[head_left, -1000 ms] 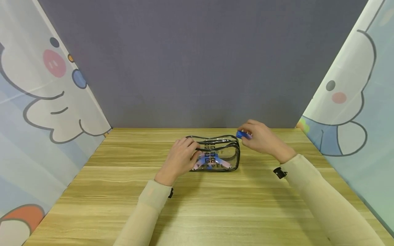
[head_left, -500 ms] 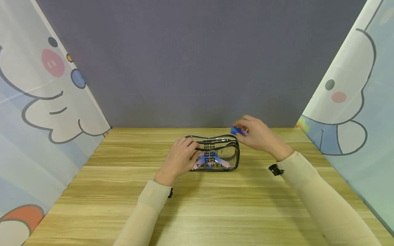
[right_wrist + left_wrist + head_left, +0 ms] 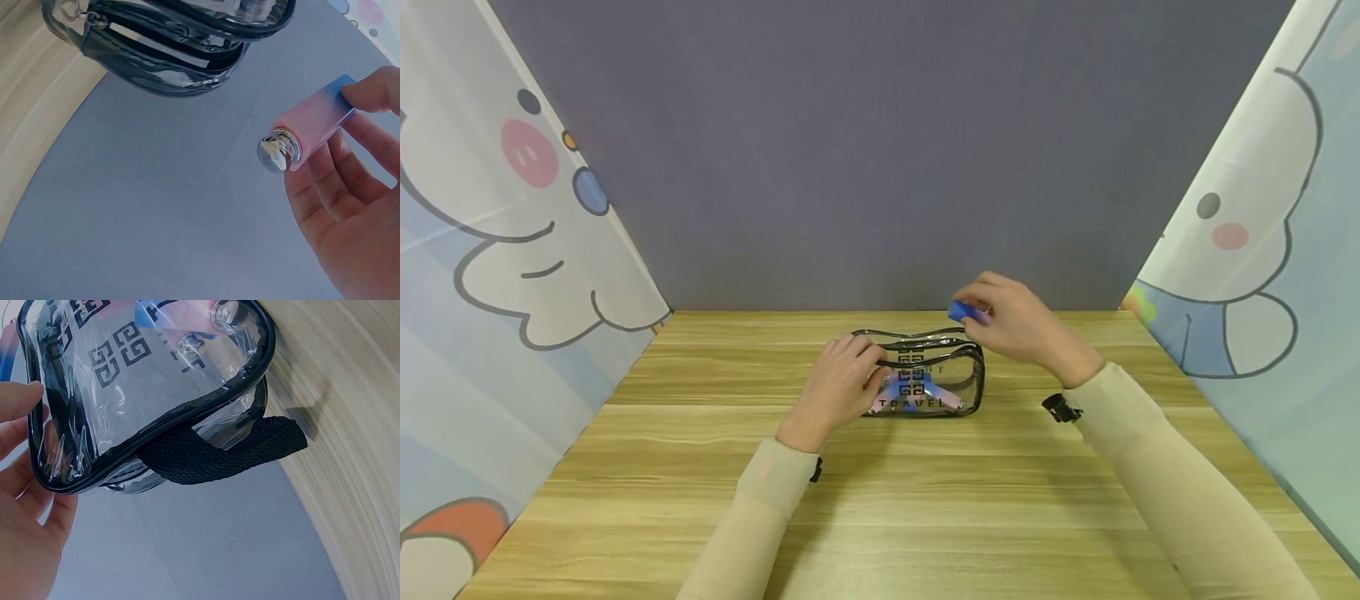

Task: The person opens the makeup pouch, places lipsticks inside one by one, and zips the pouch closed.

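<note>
Both hands are occupied at a clear, black-edged travel pouch (image 3: 958,382) standing on the wood-grain table (image 3: 925,500). Curled round its left end, the left hand (image 3: 844,379) grips the rim with thumb and fingers, presumably to steady light, flexible plastic that would otherwise shift or sag. Above the pouch's right rear corner, apart from it, the right hand (image 3: 1011,321) pinches a pink-and-blue bottle (image 3: 319,119) between thumb and fingertips, nearly closed on the blue end; that hold leaves the clear, rounded knob (image 3: 272,153) free. The zip (image 3: 156,42) along the top looks parted, which would give access from above. Similar pink-and-blue pieces (image 3: 944,395) lie inside, visible through the printed front wall.
</note>
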`<action>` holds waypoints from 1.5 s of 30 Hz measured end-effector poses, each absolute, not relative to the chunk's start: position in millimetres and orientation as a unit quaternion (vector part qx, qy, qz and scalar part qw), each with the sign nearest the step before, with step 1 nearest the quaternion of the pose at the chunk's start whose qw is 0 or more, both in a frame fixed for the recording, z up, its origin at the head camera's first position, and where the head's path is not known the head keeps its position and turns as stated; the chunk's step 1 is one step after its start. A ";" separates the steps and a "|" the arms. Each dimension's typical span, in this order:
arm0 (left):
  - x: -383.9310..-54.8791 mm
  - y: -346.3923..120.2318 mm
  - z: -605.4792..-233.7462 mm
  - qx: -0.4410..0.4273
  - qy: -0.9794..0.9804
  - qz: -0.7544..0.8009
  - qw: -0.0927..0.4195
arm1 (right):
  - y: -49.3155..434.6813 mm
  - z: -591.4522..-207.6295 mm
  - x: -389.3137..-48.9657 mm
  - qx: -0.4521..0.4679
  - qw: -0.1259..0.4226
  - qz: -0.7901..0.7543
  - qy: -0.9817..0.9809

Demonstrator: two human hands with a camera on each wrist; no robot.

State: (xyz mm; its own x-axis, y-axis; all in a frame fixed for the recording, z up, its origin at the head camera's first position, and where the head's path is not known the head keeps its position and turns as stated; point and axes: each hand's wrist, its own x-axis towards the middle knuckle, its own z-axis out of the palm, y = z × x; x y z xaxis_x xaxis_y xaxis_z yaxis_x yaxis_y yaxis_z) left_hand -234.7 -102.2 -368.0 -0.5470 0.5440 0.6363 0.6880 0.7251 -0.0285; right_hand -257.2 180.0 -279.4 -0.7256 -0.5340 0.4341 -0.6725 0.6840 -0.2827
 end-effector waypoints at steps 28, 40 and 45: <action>-235.6 -102.7 -366.4 -0.357 -0.867 -0.119 0.326 | 150.6 -275.4 -256.0 0.358 0.145 0.224 -0.895; -236.2 -103.4 -367.6 -0.361 -0.864 -0.122 0.329 | 138.7 -284.2 -257.3 0.354 0.122 0.230 -0.898; -235.6 -103.4 -367.4 -0.360 -0.864 -0.121 0.329 | 135.0 -290.1 -258.3 0.354 0.111 0.234 -0.899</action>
State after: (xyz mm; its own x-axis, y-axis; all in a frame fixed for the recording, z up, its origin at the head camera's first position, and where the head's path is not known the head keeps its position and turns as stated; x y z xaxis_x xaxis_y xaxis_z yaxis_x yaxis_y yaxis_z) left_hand -235.6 -103.4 -367.4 -0.5239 0.5431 0.6562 0.7026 0.7110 -0.0276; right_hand -258.3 135.0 -290.1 -0.7247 -0.5842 0.3654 -0.6883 0.6395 -0.3426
